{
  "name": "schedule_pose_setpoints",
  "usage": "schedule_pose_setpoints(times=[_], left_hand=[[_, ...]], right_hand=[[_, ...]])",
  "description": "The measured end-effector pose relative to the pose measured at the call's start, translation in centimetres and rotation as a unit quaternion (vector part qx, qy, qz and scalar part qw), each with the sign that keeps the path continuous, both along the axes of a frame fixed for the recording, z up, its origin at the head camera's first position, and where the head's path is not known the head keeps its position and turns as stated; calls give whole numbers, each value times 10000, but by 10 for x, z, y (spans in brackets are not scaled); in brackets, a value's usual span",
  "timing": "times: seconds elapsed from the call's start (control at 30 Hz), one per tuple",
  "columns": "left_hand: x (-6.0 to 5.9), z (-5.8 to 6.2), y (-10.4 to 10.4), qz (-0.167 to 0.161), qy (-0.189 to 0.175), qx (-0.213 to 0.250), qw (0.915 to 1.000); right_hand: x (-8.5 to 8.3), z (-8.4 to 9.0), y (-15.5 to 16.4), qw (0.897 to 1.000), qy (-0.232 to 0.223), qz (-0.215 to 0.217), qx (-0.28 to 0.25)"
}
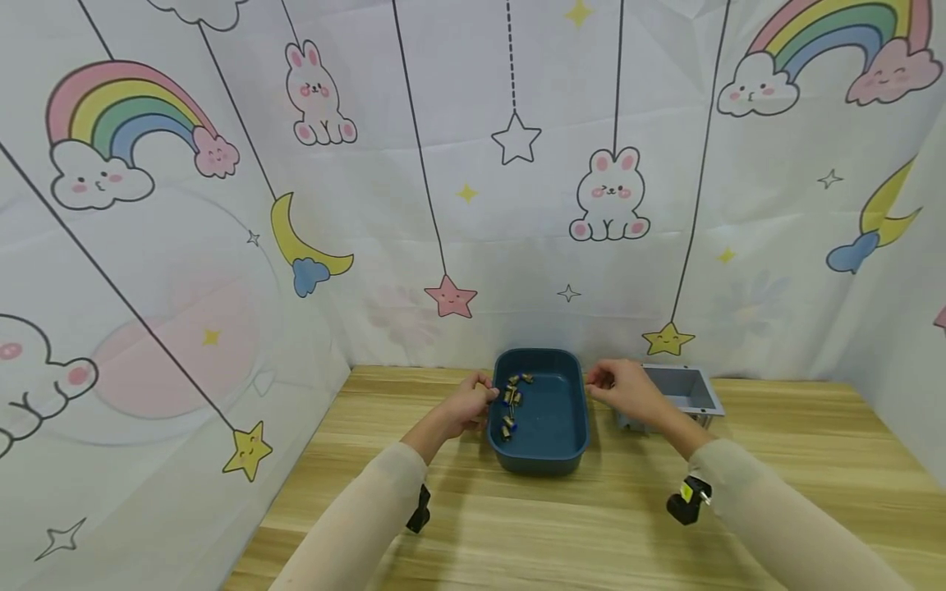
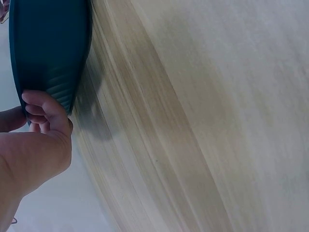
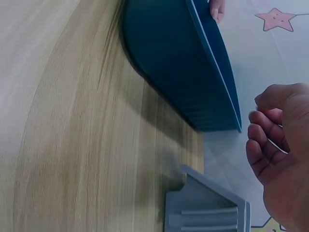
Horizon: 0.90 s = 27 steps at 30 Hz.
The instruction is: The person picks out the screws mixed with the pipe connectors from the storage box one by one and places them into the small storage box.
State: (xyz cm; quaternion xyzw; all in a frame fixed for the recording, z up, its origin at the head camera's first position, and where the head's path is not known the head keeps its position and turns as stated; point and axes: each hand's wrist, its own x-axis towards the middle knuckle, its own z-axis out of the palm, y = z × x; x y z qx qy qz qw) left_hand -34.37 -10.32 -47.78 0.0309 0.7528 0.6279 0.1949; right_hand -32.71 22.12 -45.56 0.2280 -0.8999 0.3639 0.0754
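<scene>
A dark blue plastic bin [image 1: 550,423] sits on the wooden table in the head view. Along its left side lie several small brass-coloured pieces [image 1: 512,398] with dark blue ends. My left hand [image 1: 467,402] pinches the bin's left wall, thumb on one side of the rim and fingers on the other, as the left wrist view shows. By the bin's right rim hovers my right hand [image 1: 624,390]. Its fingers [image 3: 263,133] curl loosely with nothing between them, and a gap separates them from the bin wall [image 3: 178,72] in the right wrist view.
A grey box [image 1: 683,390] stands right of the blue bin, partly behind my right hand and forearm. The wooden table [image 1: 473,533] ends at a white curtain [image 1: 384,246] printed with rainbows, rabbits and stars, which also hangs along both sides.
</scene>
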Motion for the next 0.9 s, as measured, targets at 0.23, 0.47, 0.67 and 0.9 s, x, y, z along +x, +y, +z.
schedule_pose_setpoints(times=[0.23,0.47,0.67,0.9], left_hand=[[0,1,0,-19,-51,18,10000],[-1,-1,-2,93,-55,27,9999],[0,0,-4,92,-64,28,9999],[0,1,-1,34,-83,26,10000]], right_hand=[[1,-1,-10,10000,-28,78,-31],[0,1,-21,9999,-80,141,40],[-2,3,-31,9995,-124,302,53],[1,4,-38,9989,-59,462,72]])
